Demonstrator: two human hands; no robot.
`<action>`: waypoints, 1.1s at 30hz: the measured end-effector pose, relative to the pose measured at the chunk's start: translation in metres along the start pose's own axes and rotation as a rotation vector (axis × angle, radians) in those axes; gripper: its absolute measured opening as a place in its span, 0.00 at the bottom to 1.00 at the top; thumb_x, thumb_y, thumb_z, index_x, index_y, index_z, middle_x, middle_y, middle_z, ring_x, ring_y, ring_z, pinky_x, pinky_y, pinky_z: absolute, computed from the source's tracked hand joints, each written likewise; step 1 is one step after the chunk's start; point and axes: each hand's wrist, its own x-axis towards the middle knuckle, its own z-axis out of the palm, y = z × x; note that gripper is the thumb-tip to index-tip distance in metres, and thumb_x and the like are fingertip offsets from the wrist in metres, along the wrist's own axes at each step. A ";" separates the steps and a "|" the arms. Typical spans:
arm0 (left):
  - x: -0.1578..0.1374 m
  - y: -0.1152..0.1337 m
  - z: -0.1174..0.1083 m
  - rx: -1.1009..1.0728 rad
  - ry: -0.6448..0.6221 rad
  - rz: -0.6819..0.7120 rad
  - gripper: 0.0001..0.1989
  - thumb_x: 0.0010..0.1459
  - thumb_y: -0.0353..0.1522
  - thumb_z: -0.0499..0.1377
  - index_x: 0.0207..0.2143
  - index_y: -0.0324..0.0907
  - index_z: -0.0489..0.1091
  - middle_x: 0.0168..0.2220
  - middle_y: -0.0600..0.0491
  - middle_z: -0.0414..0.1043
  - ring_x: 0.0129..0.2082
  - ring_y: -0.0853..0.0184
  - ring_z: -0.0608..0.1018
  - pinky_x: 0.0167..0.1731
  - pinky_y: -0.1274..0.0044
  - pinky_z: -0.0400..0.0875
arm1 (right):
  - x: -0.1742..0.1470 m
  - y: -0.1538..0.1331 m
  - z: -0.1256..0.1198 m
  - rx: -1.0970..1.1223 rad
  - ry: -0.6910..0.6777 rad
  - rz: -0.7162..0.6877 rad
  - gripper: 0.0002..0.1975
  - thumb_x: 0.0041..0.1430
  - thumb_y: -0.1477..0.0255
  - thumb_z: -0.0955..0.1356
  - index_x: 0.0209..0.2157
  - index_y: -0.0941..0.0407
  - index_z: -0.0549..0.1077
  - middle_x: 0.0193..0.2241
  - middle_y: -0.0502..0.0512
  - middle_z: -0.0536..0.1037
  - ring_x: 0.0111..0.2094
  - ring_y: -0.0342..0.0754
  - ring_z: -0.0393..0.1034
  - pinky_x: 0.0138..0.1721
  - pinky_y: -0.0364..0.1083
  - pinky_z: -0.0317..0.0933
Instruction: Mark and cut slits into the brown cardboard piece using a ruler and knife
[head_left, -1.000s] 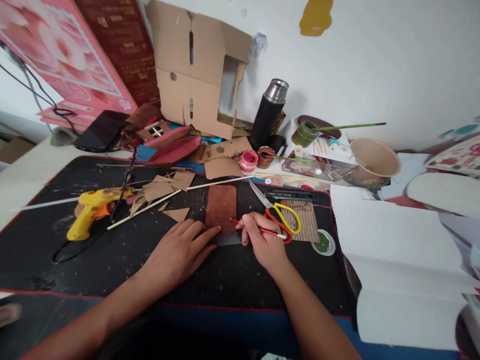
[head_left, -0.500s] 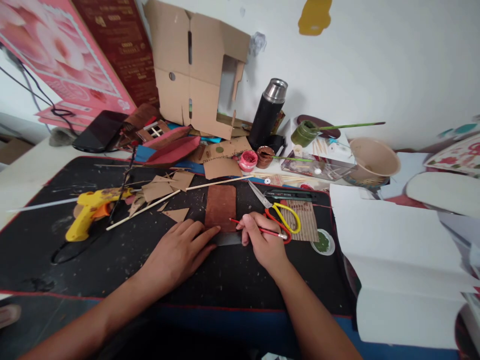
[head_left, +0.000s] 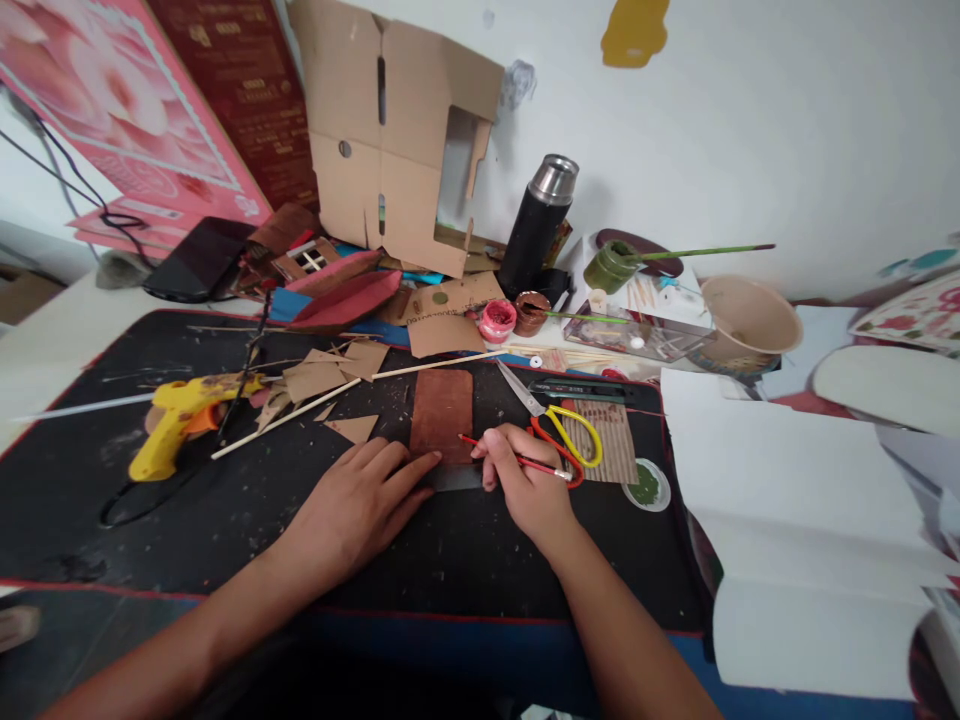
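A reddish-brown painted card (head_left: pixel 442 412) lies on the black mat (head_left: pixel 480 570) in front of me. Along its near edge is a grey, see-through strip (head_left: pixel 459 479) that looks like a ruler. My left hand (head_left: pixel 352 500) rests flat with fingers stretched out, its fingertips on the card's lower left corner and the strip's left end. In my right hand (head_left: pixel 525 485) is a red pencil (head_left: pixel 536 465), gripped between thumb and fingers, its tip over the card's right part. Scissors (head_left: pixel 566 430) with yellow and orange handles lie just beyond that hand.
A yellow glue gun (head_left: pixel 176 415) and cardboard scraps (head_left: pixel 315 378) lie left, with thin wooden sticks. A utility knife (head_left: pixel 577 389), corrugated card (head_left: pixel 609 440) and a dish of green bits (head_left: pixel 646 485) are right. Paint jars (head_left: pixel 497 320) and a black flask (head_left: pixel 534 230) stand behind.
The view has shifted very slightly. Both hands, the pencil and the card keep the same places.
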 end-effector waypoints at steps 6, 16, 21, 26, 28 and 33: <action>0.000 0.000 0.000 0.018 -0.005 0.004 0.17 0.73 0.38 0.55 0.59 0.42 0.72 0.40 0.49 0.76 0.40 0.58 0.77 0.42 0.65 0.74 | -0.001 0.000 0.000 -0.041 -0.012 -0.033 0.20 0.76 0.59 0.64 0.32 0.54 0.76 0.18 0.46 0.71 0.20 0.42 0.68 0.28 0.43 0.64; 0.000 0.000 0.000 0.002 0.008 0.005 0.17 0.73 0.37 0.55 0.58 0.41 0.73 0.40 0.48 0.76 0.39 0.58 0.77 0.41 0.65 0.75 | -0.001 -0.001 -0.001 0.005 0.030 -0.038 0.21 0.76 0.58 0.64 0.32 0.54 0.77 0.18 0.45 0.71 0.19 0.42 0.68 0.27 0.43 0.63; 0.000 0.000 0.000 -0.025 0.002 -0.019 0.17 0.72 0.38 0.56 0.59 0.44 0.74 0.40 0.49 0.77 0.40 0.59 0.77 0.42 0.65 0.75 | 0.000 0.000 0.000 -0.002 0.013 -0.039 0.20 0.76 0.59 0.64 0.32 0.54 0.77 0.18 0.45 0.71 0.20 0.42 0.68 0.27 0.42 0.64; 0.000 0.000 0.000 -0.004 0.001 0.001 0.17 0.73 0.37 0.55 0.58 0.42 0.73 0.41 0.48 0.77 0.40 0.58 0.77 0.42 0.65 0.75 | 0.001 -0.001 0.000 -0.025 0.004 -0.047 0.19 0.76 0.60 0.64 0.32 0.54 0.77 0.18 0.45 0.71 0.20 0.42 0.68 0.27 0.43 0.63; 0.000 0.000 0.000 -0.008 -0.003 -0.002 0.17 0.73 0.37 0.55 0.59 0.43 0.73 0.41 0.48 0.77 0.40 0.59 0.77 0.43 0.65 0.75 | 0.001 -0.001 0.000 -0.028 0.004 -0.047 0.20 0.76 0.60 0.64 0.32 0.54 0.77 0.18 0.45 0.71 0.20 0.42 0.68 0.27 0.43 0.64; -0.001 -0.001 -0.003 -0.034 -0.005 -0.004 0.20 0.71 0.42 0.58 0.59 0.44 0.73 0.42 0.48 0.77 0.42 0.58 0.78 0.44 0.65 0.75 | -0.001 0.000 0.000 -0.006 0.068 -0.046 0.21 0.76 0.59 0.64 0.32 0.54 0.77 0.17 0.45 0.71 0.19 0.42 0.68 0.26 0.42 0.63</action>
